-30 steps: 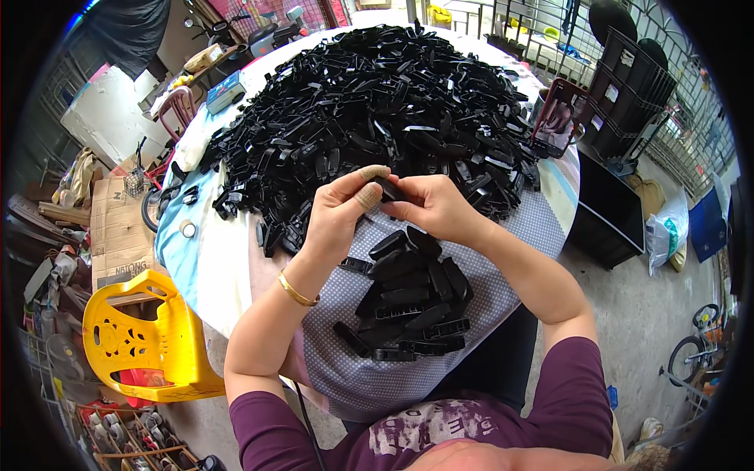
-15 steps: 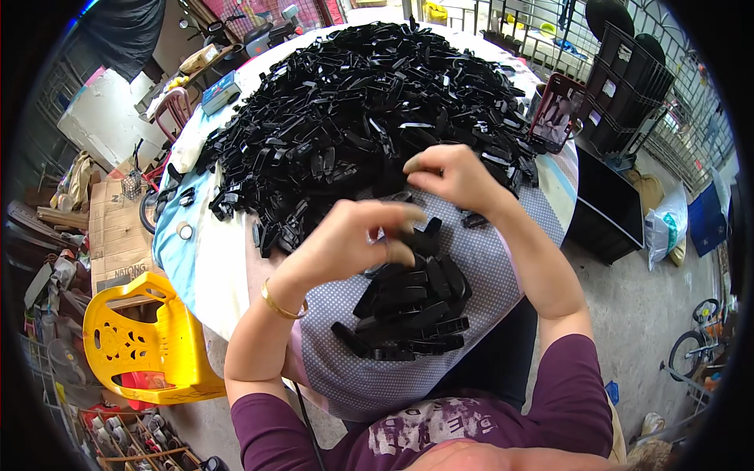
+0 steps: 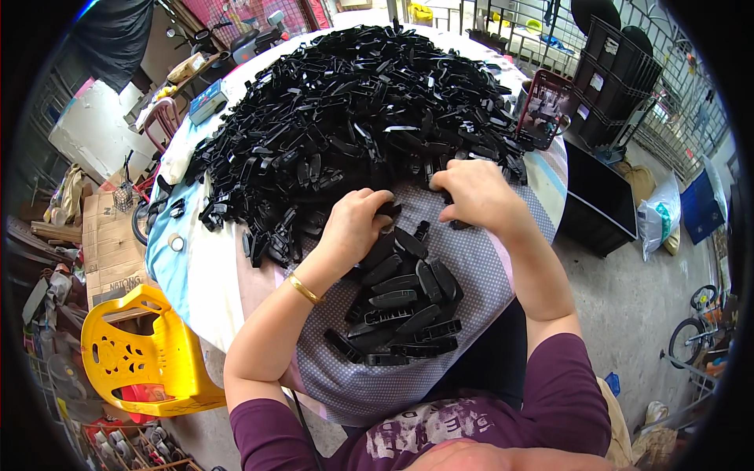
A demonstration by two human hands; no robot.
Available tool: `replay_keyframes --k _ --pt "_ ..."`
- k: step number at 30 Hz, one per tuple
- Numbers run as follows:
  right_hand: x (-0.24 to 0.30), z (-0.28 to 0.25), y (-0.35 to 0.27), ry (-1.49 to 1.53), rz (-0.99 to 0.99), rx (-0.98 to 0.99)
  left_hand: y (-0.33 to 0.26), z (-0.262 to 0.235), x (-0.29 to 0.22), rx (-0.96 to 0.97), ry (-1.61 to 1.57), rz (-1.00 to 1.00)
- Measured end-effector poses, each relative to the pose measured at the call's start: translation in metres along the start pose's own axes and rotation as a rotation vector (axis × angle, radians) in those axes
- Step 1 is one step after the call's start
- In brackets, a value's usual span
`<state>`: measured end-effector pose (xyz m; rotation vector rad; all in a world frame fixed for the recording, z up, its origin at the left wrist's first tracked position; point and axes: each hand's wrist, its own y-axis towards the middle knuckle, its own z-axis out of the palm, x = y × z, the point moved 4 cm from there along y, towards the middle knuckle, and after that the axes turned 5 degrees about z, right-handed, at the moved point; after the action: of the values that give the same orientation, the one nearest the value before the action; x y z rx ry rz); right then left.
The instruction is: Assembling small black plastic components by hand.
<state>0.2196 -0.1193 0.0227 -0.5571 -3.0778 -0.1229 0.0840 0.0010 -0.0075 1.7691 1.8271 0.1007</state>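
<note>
Standing at left: brown cardboard [image 3: 118,235], with a yellow plastic chair [image 3: 169,357] in front of it, near the table. Next, at the table's left side, a tape roll [image 3: 177,244] lies on light blue cloth; a blue box [image 3: 206,104] sits farther back. Big heap of black plastic parts [image 3: 338,118] covers most of the far half of the round table [image 3: 236,290]. Left hand [image 3: 351,229], gold bangle [image 3: 304,289] on the wrist, is at the heap's near edge, thumb and fingers pinched on a dark part [image 3: 392,210], mostly hidden by the fingers. Smaller group of black pieces [image 3: 400,306] lies close to the person on grey dotted cloth [image 3: 491,259], some overlapping. Right hand [image 3: 483,192] is at the heap's near right edge, palm down, thumb and fingers spread apart; cannot tell if fingertips touch parts. Phone [image 3: 543,108] stands upright at the table's right side. Farther right, a black crate [image 3: 593,200] on the floor, then a white bag [image 3: 658,224], then a small bicycle [image 3: 691,337].
</note>
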Motion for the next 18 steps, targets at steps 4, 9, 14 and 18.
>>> replay_keyframes --k 4,9,14,18 --pt "0.015 0.022 0.007 -0.063 -0.031 -0.027 -0.003 -0.009 -0.011 -0.04 -0.134 -0.106" --pt "0.011 0.008 0.01 0.131 -0.093 -0.141 -0.01 -0.006 -0.024 0.092 -0.184 0.08" --pt "-0.025 -0.027 0.004 0.605 -0.057 -0.22 -0.013 -0.003 -0.033 0.179 -0.243 0.09" --pt "-0.03 -0.01 -0.004 0.441 -0.096 0.088 -0.016 -0.003 -0.029 0.198 -0.331 -0.105"
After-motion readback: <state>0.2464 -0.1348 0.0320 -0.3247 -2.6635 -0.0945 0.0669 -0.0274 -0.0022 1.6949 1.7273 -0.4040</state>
